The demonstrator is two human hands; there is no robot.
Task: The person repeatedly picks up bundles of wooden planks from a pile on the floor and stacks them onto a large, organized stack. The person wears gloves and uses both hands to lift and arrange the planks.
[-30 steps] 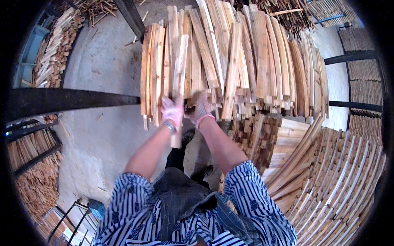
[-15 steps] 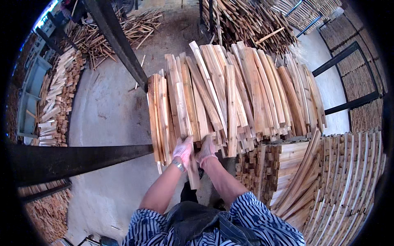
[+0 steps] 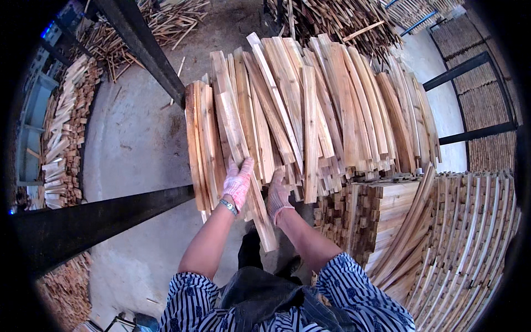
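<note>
The left hand (image 3: 238, 183), in a pale pink-and-white glove, has its grip closed around a long wooden strip (image 3: 261, 217), with the thumb and fingers curled about it a little short of mid-length. The strip slants from far left to near right, its far part lying over the left section of a broad pile of strips (image 3: 343, 110) and its near end reaching past the pile's near edge, above the floor (image 3: 133, 133).

The right hand (image 3: 278, 197), gloved in the same way, is just to the right of that strip, at the near ends of the pile. Its fingers point to the far side and look only slightly bent; whether its grip touches the strip or the pile's ends cannot be told.

The pile's strips run mostly from near to far, a few crossing at an angle over the others. A dark beam (image 3: 110, 227) runs from the left to the pile's near left corner, and a dark post (image 3: 141, 44) stands at its far left. To the near right is a tight stack of timber (image 3: 395, 213), with a larger layered stack (image 3: 470, 249) further right.
</note>
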